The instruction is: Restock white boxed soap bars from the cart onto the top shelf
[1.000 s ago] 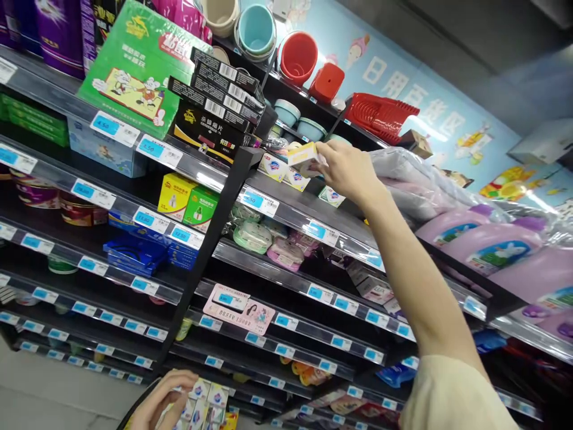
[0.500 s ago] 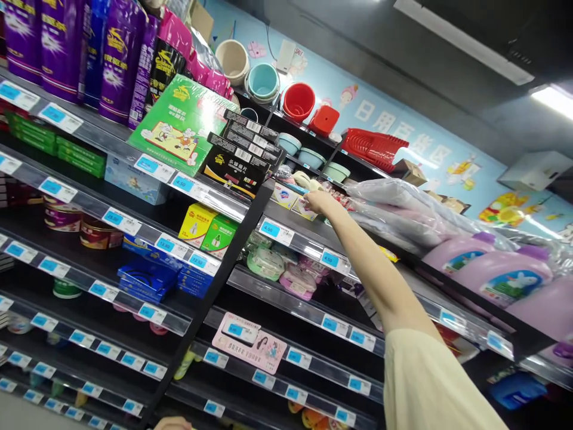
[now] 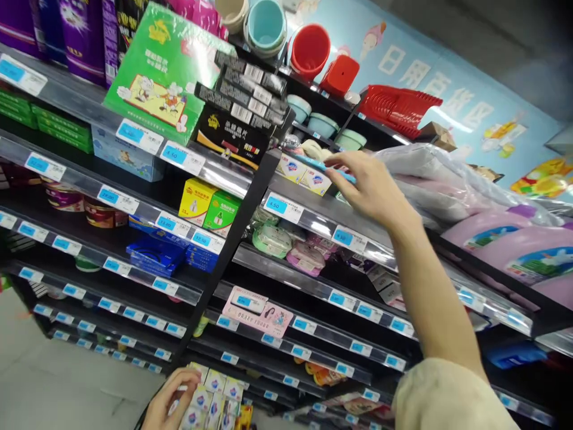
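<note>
Two small white and yellow soap boxes [image 3: 314, 180] sit side by side at the front of the upper shelf. My right hand [image 3: 362, 182] reaches over the right one, thumb and fingers apart. A flat light-blue item [image 3: 347, 175] shows between thumb and fingers; whether they touch it is unclear. Low in the view, my left hand [image 3: 172, 397] curls its fingers against the left side of a stack of similar soap boxes [image 3: 215, 397]. What bears the stack from below is out of view.
Pale green and pink soap packs [image 3: 304, 257] lie one shelf lower. A dark upright post [image 3: 230, 257] divides the shelves. To the left stand a green box [image 3: 156, 83] and black boxes [image 3: 233, 134]. Plastic-wrapped packs [image 3: 416, 173] and purple jugs [image 3: 523, 251] stand right.
My right hand has drawn back a little from the soap boxes and its fingers have spread. The view has tilted down, bringing my left hand and the stack of soap boxes into sight.
</note>
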Demonstrator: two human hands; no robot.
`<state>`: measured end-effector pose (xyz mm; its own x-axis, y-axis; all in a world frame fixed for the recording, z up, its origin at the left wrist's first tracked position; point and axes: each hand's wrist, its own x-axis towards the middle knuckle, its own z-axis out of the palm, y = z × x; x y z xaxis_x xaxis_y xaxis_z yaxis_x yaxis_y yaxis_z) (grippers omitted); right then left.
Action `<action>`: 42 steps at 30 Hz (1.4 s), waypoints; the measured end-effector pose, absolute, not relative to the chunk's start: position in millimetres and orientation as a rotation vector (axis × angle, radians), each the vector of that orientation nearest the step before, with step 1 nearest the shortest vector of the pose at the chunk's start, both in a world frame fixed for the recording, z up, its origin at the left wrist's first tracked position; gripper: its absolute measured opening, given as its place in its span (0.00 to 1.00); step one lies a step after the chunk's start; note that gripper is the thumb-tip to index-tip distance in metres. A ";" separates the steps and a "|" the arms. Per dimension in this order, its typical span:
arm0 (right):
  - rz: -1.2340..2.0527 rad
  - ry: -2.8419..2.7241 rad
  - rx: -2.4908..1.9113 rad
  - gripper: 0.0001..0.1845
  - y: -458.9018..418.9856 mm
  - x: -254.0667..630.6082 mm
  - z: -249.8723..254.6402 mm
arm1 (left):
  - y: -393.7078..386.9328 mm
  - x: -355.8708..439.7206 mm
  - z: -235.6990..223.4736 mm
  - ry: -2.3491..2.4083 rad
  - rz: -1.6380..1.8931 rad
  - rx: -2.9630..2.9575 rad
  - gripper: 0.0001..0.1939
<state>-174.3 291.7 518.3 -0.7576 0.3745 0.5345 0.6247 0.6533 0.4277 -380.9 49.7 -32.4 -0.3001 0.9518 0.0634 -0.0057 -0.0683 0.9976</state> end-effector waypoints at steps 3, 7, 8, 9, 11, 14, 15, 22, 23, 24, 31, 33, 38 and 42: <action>-0.778 -2.609 -0.614 0.17 199.9 -160.5 454.5 | 44.8 -372.0 -10.8 1.424 1.418 1.150 0.26; -0.191 -3.059 -0.602 0.23 115.9 -116.6 360.6 | 42.6 -353.5 18.1 1.326 1.251 1.250 0.14; 0.094 -3.141 -0.714 0.25 108.0 -101.7 338.7 | 42.9 -348.4 20.7 1.315 1.263 1.229 0.12; 0.393 -3.173 -0.878 0.27 105.7 -86.6 316.3 | 43.0 -343.1 21.3 1.282 1.278 1.170 0.11; 0.825 -3.076 -1.305 0.29 112.7 -58.8 266.4 | 42.0 -332.2 18.0 1.190 1.295 0.988 0.09; 0.745 -2.779 -1.891 0.28 122.5 -28.2 176.8 | 38.1 -317.2 8.5 1.093 1.302 0.690 0.07; 0.674 -2.699 -2.040 0.23 119.2 -21.0 145.3 | 36.7 -313.6 5.1 1.083 1.307 0.555 0.06; 1.485 -2.229 -2.154 0.23 25.6 -16.0 -40.1 | 34.1 -320.5 -19.1 1.112 1.238 -0.165 0.05; 1.396 -2.142 -2.222 0.25 13.0 -21.3 -59.4 | 34.7 -323.5 -21.0 1.128 1.228 -0.188 0.06; 1.335 -2.062 -2.290 0.26 2.3 -27.0 -76.7 | 35.5 -325.9 -22.1 1.141 1.216 -0.202 0.07; 1.482 -1.615 -2.448 0.22 -30.1 -33.1 -153.3 | 49.1 -324.1 -25.5 1.122 1.122 -0.191 0.11; 1.508 -1.535 -2.498 0.20 -31.5 -21.9 -169.3 | 53.6 -321.4 -31.5 1.135 1.105 -0.198 0.08; 1.592 -1.453 -2.589 0.22 -23.1 -0.2 -221.5 | 43.5 -324.6 -51.2 1.235 1.045 -0.243 0.08; 1.632 -1.495 -2.512 0.31 -7.1 -5.0 -272.9 | 6.7 -335.9 -59.3 1.325 1.009 -0.177 0.07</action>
<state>-5.0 -7.1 -272.9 0.1349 0.5631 -0.8153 0.7629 -0.5841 -0.2772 -335.9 6.7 -59.3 -0.0918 0.5068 -0.8571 -0.6916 0.5869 0.4211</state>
